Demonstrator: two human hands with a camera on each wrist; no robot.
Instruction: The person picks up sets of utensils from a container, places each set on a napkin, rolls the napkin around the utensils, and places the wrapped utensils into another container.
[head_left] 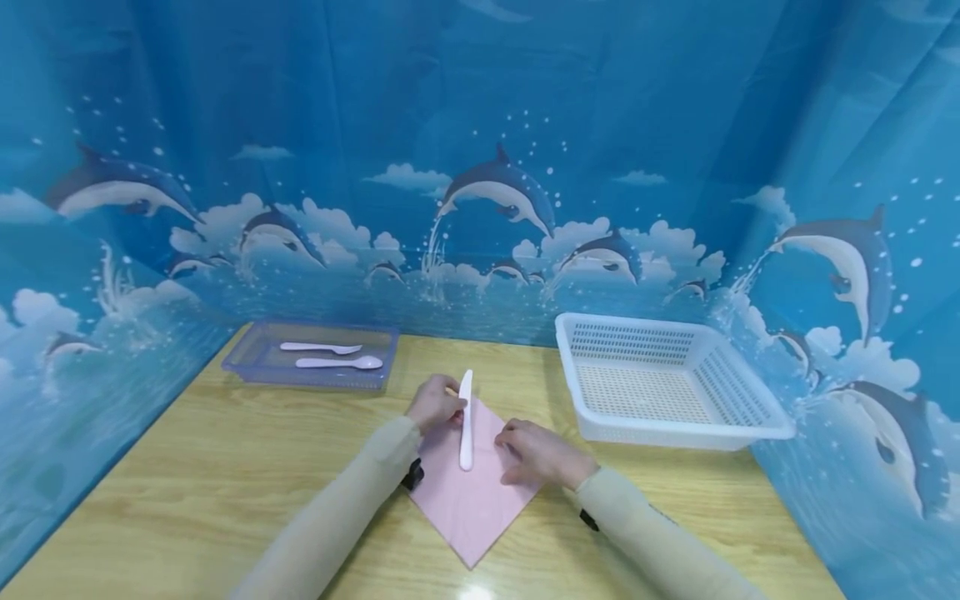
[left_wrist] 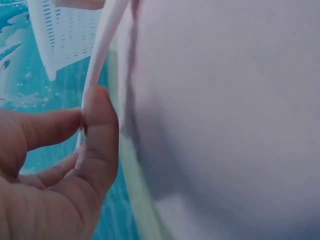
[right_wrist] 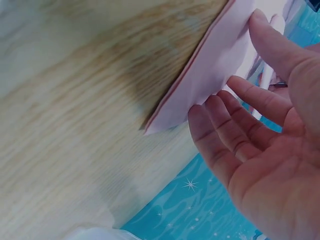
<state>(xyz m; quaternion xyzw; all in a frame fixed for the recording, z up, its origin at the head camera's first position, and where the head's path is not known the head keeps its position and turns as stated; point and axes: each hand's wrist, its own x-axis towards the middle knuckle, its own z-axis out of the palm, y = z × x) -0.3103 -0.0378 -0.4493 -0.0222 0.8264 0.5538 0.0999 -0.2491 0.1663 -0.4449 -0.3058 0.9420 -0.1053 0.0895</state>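
A pale pink napkin [head_left: 472,512] lies on the table, turned as a diamond with one corner toward me. My left hand [head_left: 435,403] pinches a white plastic knife [head_left: 467,433] between thumb and finger over the napkin's upper part. The blade points away from me and the handle end toward me. In the left wrist view, the knife [left_wrist: 102,47] runs upward from the fingertips. Resting on the napkin's right side is my right hand [head_left: 546,454]. The right wrist view shows its fingertips, relaxed, against the pink napkin [right_wrist: 215,70] near a folded, layered edge.
At the back left stands a clear purple tray [head_left: 247,367] holding a white fork [head_left: 318,347] and a white spoon [head_left: 341,363]. A white slotted basket [head_left: 675,432] is at the back right. Blue dolphin-print curtains [head_left: 480,100] enclose the wooden table [head_left: 247,483].
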